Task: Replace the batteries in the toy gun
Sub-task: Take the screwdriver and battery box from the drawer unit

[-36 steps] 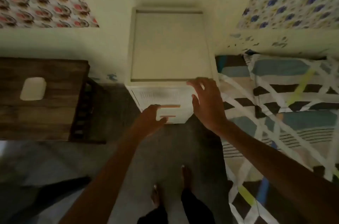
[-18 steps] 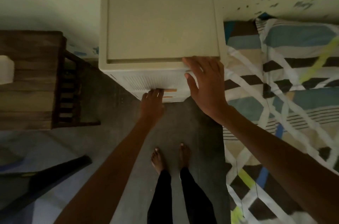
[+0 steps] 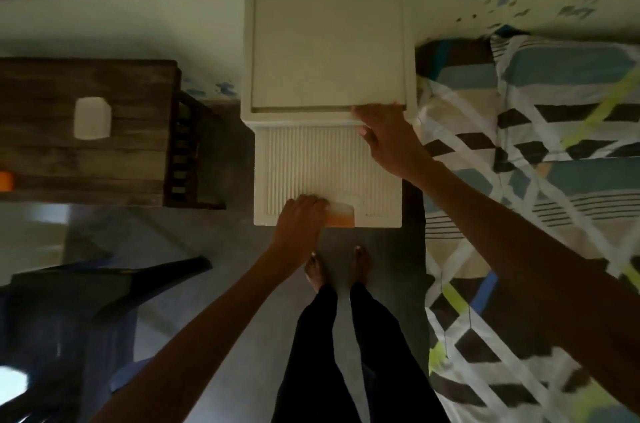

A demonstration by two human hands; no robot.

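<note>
Where the left hand [image 3: 301,218] is: low on the front of the white drawer cabinet [image 3: 329,27], fingers curled over the orange handle [image 3: 341,218] and gripping it.
Right hand [image 3: 384,138]: fingers flat along the cabinet's top front edge near its right corner, thumb down the ribbed front [image 3: 311,163], bracing and holding nothing.
Key relation: the handle runs left to right across the cabinet front. The left hand is the one on it, so a pull would come toward the bare feet [image 3: 339,266].
Toy gun: not in view. It is probably inside the cabinet, though that is only a guess.
Drawer: I cannot tell if it is open.
Left of cabinet: wooden table [image 3: 86,159] with a white block [image 3: 92,118].
Right of cabinet: bed [image 3: 536,145] under a geometric sheet.
Writing: none readable.
</note>
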